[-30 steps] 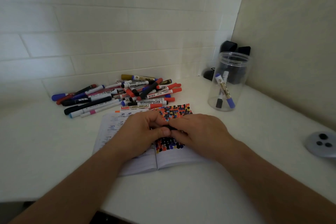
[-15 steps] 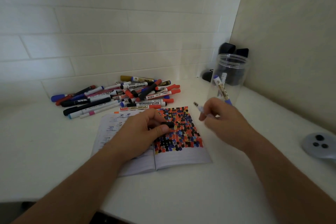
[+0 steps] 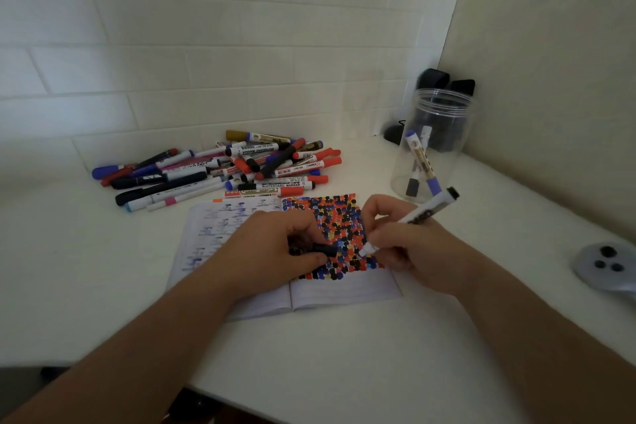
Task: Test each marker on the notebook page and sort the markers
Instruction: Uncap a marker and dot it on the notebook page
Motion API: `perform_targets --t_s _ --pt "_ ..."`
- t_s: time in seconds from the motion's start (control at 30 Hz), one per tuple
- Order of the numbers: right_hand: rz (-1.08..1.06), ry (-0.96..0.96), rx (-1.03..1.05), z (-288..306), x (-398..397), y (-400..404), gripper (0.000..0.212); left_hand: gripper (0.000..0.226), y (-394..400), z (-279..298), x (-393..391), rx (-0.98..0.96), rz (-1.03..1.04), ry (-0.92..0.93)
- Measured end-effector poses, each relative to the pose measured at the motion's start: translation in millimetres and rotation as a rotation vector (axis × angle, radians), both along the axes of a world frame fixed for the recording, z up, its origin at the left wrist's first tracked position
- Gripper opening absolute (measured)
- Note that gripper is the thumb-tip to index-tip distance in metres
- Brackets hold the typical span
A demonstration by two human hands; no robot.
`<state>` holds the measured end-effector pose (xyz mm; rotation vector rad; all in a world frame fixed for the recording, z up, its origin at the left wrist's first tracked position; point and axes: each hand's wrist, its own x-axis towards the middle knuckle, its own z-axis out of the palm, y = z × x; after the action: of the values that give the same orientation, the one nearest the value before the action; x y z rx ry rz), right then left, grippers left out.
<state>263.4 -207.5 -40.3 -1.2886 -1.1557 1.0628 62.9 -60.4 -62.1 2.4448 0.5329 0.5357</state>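
An open notebook point(image 3: 344, 293) lies on the white counter, its right page covered with many small colour marks. My right hand point(image 3: 406, 241) grips an uncapped white marker point(image 3: 423, 212) like a pen, tip down on the marked page. My left hand point(image 3: 275, 248) rests on the notebook and pinches the marker's black cap point(image 3: 323, 249). A heap of several markers point(image 3: 220, 172) lies behind the notebook. A clear plastic jar point(image 3: 430, 148) at the back right holds two markers.
A grey round device point(image 3: 605, 267) with three dark dots sits at the right edge. Dark objects point(image 3: 444, 83) stand in the corner behind the jar. Tiled wall runs behind; a beige wall closes the right side.
My hands pulled apart, uncapping the marker. The right hand lifted it toward the jar, then turned it and brought the tip down onto the page. The left hand kept the cap.
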Motion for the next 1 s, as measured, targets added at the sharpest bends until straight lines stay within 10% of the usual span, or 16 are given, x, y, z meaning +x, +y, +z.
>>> perform_targets --t_s 0.23,1.0 --pt "-0.208 -0.304 -0.067 -3 -11 3 0.032 0.017 1 -2 0 0.021 -0.008 -0.011" --pt "-0.261 -0.417 -0.159 0 -17 3 0.031 0.016 0 0 1 -0.009 -0.021 -0.032"
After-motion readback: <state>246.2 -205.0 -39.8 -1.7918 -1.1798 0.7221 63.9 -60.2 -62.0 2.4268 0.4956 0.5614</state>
